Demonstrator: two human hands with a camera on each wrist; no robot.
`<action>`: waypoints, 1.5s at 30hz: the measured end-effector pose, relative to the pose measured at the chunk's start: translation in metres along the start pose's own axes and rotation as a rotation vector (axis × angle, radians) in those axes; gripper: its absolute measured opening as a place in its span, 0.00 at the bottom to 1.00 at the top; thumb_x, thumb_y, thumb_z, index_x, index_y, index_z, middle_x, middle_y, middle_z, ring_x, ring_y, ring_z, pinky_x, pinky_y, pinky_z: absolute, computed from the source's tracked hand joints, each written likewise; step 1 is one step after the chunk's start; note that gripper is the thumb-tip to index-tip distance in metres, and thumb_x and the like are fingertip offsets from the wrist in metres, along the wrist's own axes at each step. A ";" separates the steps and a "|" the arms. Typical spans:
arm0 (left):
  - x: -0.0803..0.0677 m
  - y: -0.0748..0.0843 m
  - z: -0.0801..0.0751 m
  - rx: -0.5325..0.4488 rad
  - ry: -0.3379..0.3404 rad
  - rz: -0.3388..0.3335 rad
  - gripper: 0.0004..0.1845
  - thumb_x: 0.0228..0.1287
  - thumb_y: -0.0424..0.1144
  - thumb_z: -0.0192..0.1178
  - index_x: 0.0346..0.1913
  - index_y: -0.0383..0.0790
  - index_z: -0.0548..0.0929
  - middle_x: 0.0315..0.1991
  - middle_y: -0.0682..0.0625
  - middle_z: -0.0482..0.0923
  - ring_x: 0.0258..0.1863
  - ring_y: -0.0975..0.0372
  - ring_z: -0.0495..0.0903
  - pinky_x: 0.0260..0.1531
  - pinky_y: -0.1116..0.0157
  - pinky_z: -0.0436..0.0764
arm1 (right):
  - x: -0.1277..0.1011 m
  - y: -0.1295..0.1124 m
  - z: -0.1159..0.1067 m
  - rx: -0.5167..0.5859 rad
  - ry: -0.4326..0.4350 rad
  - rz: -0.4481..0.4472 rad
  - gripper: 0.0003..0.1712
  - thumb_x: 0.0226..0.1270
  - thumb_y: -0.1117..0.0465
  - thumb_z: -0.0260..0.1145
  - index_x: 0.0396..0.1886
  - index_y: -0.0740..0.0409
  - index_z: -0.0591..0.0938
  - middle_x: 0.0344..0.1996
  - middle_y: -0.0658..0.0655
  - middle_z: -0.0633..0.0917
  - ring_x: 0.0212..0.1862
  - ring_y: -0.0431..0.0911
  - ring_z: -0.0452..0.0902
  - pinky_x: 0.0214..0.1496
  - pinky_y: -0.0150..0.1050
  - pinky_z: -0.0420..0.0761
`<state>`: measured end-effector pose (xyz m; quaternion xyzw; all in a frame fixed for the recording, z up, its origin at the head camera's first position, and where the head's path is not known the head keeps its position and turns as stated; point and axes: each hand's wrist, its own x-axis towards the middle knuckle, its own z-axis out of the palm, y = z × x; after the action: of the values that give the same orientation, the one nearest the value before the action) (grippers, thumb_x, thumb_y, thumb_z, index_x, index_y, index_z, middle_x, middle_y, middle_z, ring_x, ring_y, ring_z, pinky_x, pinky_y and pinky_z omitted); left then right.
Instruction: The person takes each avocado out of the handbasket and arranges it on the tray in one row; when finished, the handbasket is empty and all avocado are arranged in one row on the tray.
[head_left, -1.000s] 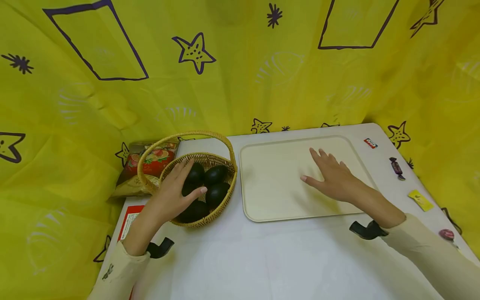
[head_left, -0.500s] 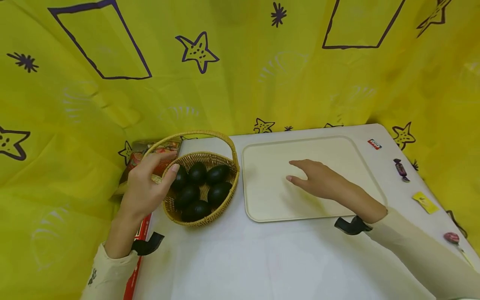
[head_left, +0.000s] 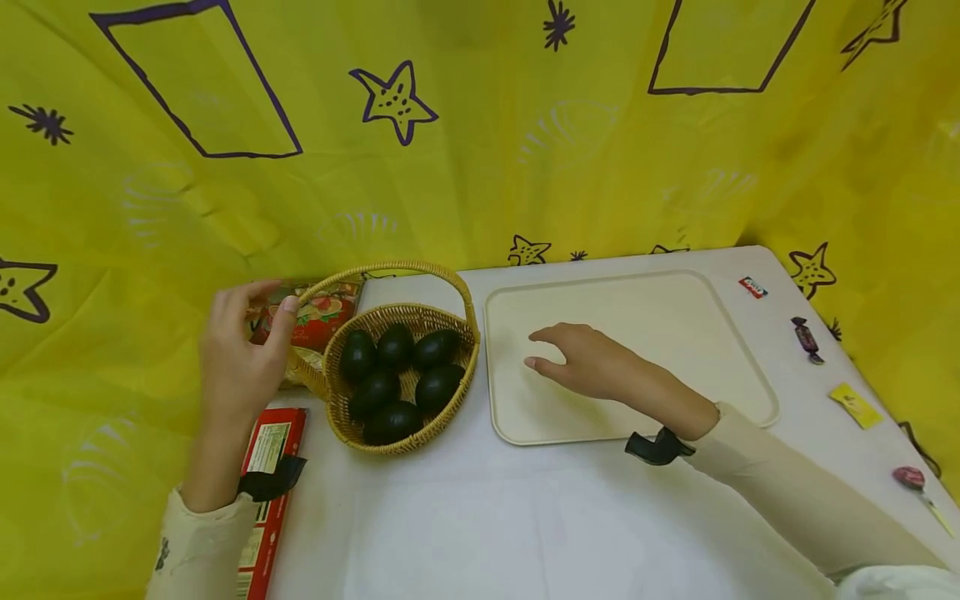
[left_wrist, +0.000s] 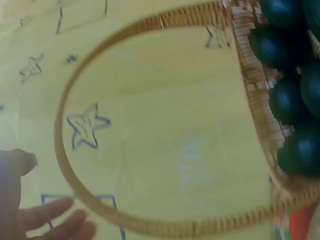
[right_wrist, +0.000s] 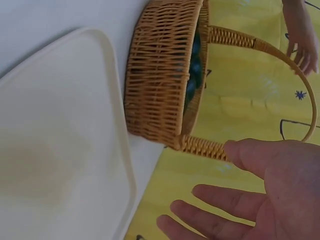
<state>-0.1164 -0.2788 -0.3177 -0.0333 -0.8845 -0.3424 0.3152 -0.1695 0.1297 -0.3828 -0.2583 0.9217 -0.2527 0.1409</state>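
The right hand (right_wrist: 260, 200) fills the lower right of the frame, palm showing, fingers loosely spread and holding nothing. Above it, top centre, sits a wicker basket (right_wrist: 160, 85) with dark green fruit (right_wrist: 192, 65) inside, its handle (right_wrist: 270, 50) arching right. A cream tray (right_wrist: 60, 150) lies at left, just beside the basket. Another hand (right_wrist: 302, 35) shows at upper right.
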 end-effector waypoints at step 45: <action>0.001 -0.012 -0.010 0.151 -0.291 -0.330 0.34 0.79 0.66 0.49 0.49 0.31 0.77 0.50 0.36 0.77 0.49 0.44 0.76 0.48 0.49 0.72 | 0.082 -0.106 0.073 -0.464 0.044 -0.060 0.33 0.73 0.32 0.65 0.49 0.58 0.88 0.43 0.56 0.89 0.48 0.53 0.84 0.52 0.47 0.79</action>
<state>-0.1152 -0.2942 -0.3188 0.0862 -0.9372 -0.3137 0.1257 -0.1660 -0.0223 -0.3971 -0.3053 0.9499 -0.0435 0.0501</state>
